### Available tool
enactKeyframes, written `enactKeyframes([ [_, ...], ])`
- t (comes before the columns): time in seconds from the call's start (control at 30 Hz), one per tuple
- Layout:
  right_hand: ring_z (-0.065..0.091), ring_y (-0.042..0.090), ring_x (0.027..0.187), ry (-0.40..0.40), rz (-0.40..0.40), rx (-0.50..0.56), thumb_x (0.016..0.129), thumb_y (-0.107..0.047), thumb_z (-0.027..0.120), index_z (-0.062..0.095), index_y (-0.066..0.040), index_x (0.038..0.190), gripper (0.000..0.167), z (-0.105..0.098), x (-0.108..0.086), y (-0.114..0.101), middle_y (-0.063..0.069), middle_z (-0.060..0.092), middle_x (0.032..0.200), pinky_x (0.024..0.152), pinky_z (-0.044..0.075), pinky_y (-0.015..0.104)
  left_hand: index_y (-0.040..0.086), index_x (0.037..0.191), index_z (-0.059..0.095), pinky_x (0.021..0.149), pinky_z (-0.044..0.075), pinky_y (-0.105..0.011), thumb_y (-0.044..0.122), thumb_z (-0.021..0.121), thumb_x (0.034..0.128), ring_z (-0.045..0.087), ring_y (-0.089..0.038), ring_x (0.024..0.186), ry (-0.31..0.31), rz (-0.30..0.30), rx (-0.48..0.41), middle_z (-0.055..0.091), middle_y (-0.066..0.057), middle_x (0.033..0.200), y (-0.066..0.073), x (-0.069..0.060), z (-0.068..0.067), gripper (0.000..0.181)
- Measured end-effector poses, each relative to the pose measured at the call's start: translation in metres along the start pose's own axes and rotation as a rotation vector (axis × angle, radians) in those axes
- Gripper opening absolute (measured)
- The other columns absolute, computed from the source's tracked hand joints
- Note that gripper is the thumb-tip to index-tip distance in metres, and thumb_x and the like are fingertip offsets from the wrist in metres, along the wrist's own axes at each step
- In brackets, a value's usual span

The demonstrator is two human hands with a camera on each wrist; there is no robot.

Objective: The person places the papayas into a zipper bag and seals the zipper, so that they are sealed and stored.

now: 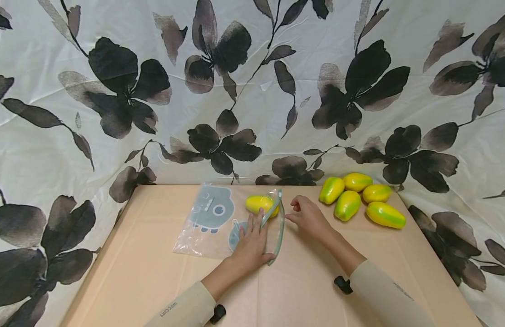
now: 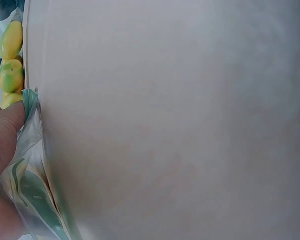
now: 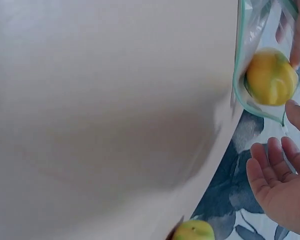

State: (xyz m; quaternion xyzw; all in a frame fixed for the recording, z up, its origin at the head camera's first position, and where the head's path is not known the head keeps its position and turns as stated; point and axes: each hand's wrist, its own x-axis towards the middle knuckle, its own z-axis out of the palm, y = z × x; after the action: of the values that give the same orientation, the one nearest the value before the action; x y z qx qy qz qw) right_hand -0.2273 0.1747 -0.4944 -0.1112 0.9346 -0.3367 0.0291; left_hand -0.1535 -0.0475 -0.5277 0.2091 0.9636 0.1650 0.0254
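Observation:
A clear zip bag (image 1: 187, 240) with blue cartoon prints and a green zip edge lies on the board, its mouth parted toward the right. One yellow-green mango-like fruit (image 1: 256, 203) is inside near the mouth, also seen in the right wrist view as a fruit (image 3: 271, 77). My left hand (image 1: 249, 247) rests on the bag by the mouth, fingers spread; in the left wrist view the thumb of this hand (image 2: 4, 140) lies on the green edge. My right hand (image 1: 311, 220) is just right of the mouth, holding nothing, its fingers (image 3: 275, 160) loosely bent.
Several yellow-green fruits (image 1: 347, 205) lie grouped on the board's back right, beyond my right hand. The light brown board (image 1: 154, 272) ends at a floral cloth (image 1: 277, 113) behind and at both sides.

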Motion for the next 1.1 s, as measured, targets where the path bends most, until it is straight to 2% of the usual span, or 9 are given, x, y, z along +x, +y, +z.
enactKeyframes([
  [0.2, 0.060, 0.028, 0.101, 0.012, 0.022, 0.027, 0.091, -0.024, 0.080, 0.059, -0.001, 0.125, 0.045, -0.017, -0.012, 0.010, 0.016, 0.064, 0.113, 0.093, 0.055, 0.046, 0.002, 0.163, 0.025, 0.108, 0.032, -0.079, 0.049, 0.086, 0.0794, 0.015, -0.052, 0.155, -0.005, -0.002, -0.006, -0.001, -0.018, 0.174, 0.000, -0.001, 0.001, 0.114],
  [0.47, 0.061, 0.039, 0.117, 0.057, -0.008, 0.058, 0.093, -0.020, 0.078, 0.055, 0.001, 0.129, 0.048, -0.047, -0.031, 0.031, 0.022, 0.064, 0.124, 0.105, 0.050, 0.055, 0.002, 0.163, 0.025, 0.107, 0.032, -0.080, 0.051, 0.086, 0.0793, 0.016, -0.053, 0.155, 0.008, 0.011, -0.010, -0.001, -0.019, 0.174, -0.001, 0.000, 0.002, 0.114],
  [0.77, 0.060, 0.042, 0.119, 0.126, -0.024, -0.024, 0.091, -0.023, 0.080, 0.055, 0.003, 0.129, 0.052, -0.075, -0.048, 0.056, 0.024, 0.065, 0.126, 0.103, 0.050, 0.058, 0.003, 0.163, 0.024, 0.109, 0.031, -0.079, 0.051, 0.085, 0.0803, 0.014, -0.052, 0.156, -0.004, -0.003, -0.009, -0.002, -0.018, 0.174, 0.000, -0.001, 0.001, 0.114],
  [1.1, 0.058, 0.046, 0.120, 0.237, -0.075, -0.097, 0.089, -0.015, 0.081, 0.054, 0.005, 0.134, 0.055, -0.108, -0.066, 0.091, 0.027, 0.061, 0.131, 0.097, 0.048, 0.064, 0.003, 0.163, 0.025, 0.108, 0.032, -0.079, 0.051, 0.084, 0.0807, 0.015, -0.052, 0.155, 0.001, -0.001, -0.001, -0.002, -0.019, 0.174, -0.001, -0.002, 0.001, 0.112],
])
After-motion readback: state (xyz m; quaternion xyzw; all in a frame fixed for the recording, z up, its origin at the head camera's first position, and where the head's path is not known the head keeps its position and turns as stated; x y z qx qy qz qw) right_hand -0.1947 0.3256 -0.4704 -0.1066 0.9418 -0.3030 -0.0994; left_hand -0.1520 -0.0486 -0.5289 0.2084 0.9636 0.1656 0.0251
